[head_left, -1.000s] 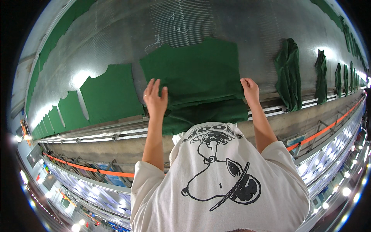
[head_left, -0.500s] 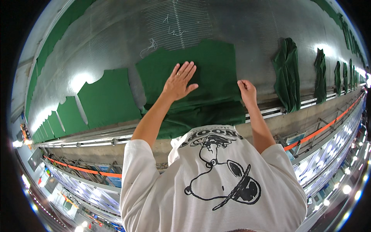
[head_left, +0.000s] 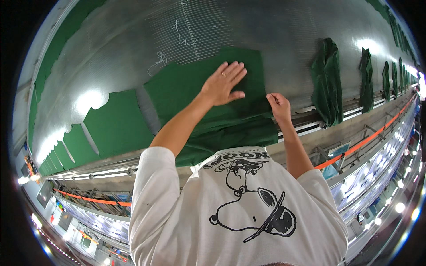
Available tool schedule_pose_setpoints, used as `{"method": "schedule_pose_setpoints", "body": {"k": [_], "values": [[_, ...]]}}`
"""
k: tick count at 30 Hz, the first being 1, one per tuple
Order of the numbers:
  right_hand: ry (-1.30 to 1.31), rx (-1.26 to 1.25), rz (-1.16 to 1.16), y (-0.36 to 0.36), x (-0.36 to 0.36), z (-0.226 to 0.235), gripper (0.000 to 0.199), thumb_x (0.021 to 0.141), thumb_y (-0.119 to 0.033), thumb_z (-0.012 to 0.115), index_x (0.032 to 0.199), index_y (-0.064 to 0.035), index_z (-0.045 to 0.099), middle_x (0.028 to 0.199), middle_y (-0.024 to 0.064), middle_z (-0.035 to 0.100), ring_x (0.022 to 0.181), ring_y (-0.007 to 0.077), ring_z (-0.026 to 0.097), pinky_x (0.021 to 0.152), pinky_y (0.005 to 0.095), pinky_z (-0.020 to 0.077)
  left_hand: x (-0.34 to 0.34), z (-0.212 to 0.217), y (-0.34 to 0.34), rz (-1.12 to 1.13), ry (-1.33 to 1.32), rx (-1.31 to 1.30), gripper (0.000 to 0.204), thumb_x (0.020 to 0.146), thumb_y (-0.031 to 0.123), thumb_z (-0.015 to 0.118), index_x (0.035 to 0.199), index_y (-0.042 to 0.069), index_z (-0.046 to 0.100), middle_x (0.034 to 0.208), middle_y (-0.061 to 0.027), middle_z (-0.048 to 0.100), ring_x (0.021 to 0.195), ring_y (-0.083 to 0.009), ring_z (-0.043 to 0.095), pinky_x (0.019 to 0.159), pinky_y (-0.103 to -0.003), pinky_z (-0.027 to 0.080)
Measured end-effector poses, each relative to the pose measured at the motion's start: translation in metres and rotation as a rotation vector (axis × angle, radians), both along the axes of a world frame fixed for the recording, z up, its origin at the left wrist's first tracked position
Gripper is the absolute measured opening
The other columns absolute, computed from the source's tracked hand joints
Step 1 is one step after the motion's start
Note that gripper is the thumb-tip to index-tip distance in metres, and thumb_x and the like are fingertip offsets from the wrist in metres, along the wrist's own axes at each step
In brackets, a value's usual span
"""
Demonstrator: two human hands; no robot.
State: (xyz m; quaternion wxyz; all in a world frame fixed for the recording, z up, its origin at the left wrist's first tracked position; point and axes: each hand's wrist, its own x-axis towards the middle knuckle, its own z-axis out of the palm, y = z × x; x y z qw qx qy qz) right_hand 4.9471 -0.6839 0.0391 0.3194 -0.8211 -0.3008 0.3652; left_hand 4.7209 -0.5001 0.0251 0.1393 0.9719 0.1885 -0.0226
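A green fabric panel [head_left: 186, 95] lies spread on the dark grey table [head_left: 288, 48] before me, its near part folded and hanging over the front edge by my shirt. My left hand [head_left: 224, 83] rests flat on the panel, fingers stretched toward the far right, a ring on one finger. At the panel's right edge is my right hand [head_left: 279, 106], thumb and fingers pinched together at the cloth's border. The bit of cloth between those fingertips is too small to make out clearly.
Flat green panels [head_left: 117, 117] lie in a row to the left. On the right, bunched green pieces [head_left: 327, 84] drape over the table's metal edge rail. Loose white threads [head_left: 159, 60] lie beyond the panel. An orange strip [head_left: 377, 144] runs below the edge.
My left hand has slid right across the panel, toward its right edge. My right hand stays pinched at that edge. The whole view has shifted slightly.
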Motion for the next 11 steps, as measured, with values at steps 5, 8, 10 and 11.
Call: {"method": "schedule_pose_setpoints", "body": {"k": [5, 8, 10, 11], "values": [[0.02, -0.063, -0.005, 0.008, -0.005, 0.012, 0.026, 0.097, -0.024, 0.072, 0.098, 0.0023, 0.072, 0.068, -0.0029, 0.053, 0.062, 0.0058, 0.043, 0.057, 0.0257, 0.0381, 0.038, -0.014, 0.051, 0.262, -0.019, 0.188, 0.086, 0.102, 0.07, 0.021, 0.163, 0.008, 0.023, 0.171, -0.0112, 0.019, 0.158, -0.0277, 0.015, 0.129, -0.046, 0.009], [-0.016, -0.056, 0.019, 0.002, 0.0, 0.001, 0.031, 0.097, -0.029, 0.073, 0.102, 0.0012, 0.073, 0.073, -0.0036, 0.06, 0.067, 0.0038, 0.05, 0.062, 0.0229, 0.0413, 0.046, 0.003, 0.022, 0.256, 0.091, 0.143, 0.088, 0.102, 0.071, 0.022, 0.163, 0.008, 0.025, 0.17, -0.0126, 0.02, 0.158, -0.0299, 0.016, 0.129, -0.047, 0.011], [0.191, 0.012, -0.027, 0.005, -0.004, 0.001, 0.028, 0.098, -0.029, 0.071, 0.107, -0.0024, 0.074, 0.081, 0.0009, 0.069, 0.08, 0.0047, 0.06, 0.071, 0.0229, 0.048, 0.028, 0.005, -0.014, 0.118, 0.105, -0.006, 0.09, 0.099, 0.074, 0.025, 0.162, 0.01, 0.028, 0.17, -0.0129, 0.022, 0.158, -0.0301, 0.017, 0.129, -0.047, 0.012], [0.296, 0.042, -0.053, 0.005, -0.005, 0.003, 0.027, 0.099, -0.028, 0.071, 0.109, -0.0042, 0.075, 0.085, 0.0032, 0.073, 0.086, 0.0051, 0.065, 0.075, 0.023, 0.0514, 0.018, 0.005, -0.012, 0.127, 0.123, -0.001, 0.09, 0.099, 0.074, 0.025, 0.162, 0.01, 0.028, 0.17, -0.0129, 0.022, 0.158, -0.0301, 0.017, 0.129, -0.047, 0.012]]}}
